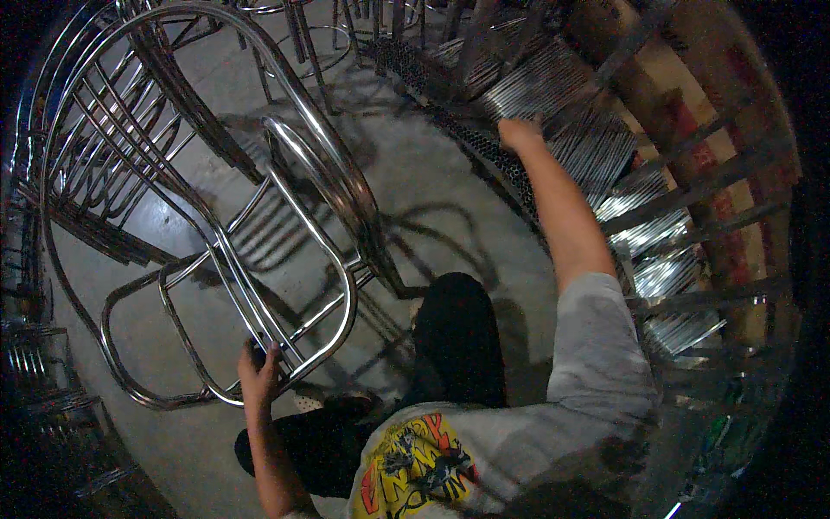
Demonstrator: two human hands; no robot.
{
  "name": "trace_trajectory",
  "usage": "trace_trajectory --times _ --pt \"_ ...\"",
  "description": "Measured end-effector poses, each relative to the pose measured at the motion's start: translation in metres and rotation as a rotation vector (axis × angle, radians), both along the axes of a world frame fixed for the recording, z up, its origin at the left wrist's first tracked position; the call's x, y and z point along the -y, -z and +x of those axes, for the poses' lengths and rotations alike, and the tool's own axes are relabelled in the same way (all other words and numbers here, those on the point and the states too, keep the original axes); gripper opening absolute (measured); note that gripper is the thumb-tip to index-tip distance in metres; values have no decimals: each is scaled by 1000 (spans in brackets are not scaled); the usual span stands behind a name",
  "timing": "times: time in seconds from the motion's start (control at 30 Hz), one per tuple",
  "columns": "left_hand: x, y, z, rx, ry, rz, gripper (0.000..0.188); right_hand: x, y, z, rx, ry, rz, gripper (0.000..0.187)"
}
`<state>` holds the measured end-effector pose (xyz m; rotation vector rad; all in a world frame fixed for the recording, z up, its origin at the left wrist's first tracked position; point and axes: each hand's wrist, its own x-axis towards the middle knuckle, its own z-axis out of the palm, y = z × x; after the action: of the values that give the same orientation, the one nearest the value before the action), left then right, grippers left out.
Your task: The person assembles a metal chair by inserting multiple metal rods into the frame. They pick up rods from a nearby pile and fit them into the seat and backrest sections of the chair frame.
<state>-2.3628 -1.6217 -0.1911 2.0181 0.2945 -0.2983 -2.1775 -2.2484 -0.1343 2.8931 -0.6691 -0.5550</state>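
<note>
A shiny metal chair frame (347, 298), with a rounded back of curved bars, stands on the floor at my left. At its near lower edge, my left hand (258, 381) is closed on the tubing, with a dark gap or small dark thing between thumb and fingers. My right arm stretches far forward to the right. There my right hand (521, 136) is at the stacked thin metal rods (540, 86) on a rack. Its fingers are bent away and mostly hidden, so their grip is unclear.
Bundles of dark-ended tubes (493, 151) lie along the rack's near side. Dark rack bars (700, 208) cross the right, with brown cardboard (661, 73) behind. More bent metal frames (130, 190) stand at the left, and stool legs (324, 52) at the back. Concrete floor (432, 186) lies between.
</note>
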Motion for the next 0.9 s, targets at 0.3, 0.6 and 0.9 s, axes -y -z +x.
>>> trace_trajectory --times 0.3,0.6,0.9 --pt "7 -13 2 33 64 41 46 8 27 -16 231 -120 44 28" --pt "-2 -1 1 3 46 24 56 41 12 -4 519 -141 81 36" --pt "-4 -1 5 162 -49 38 58 34 -204 -10 1345 -407 -351 25"
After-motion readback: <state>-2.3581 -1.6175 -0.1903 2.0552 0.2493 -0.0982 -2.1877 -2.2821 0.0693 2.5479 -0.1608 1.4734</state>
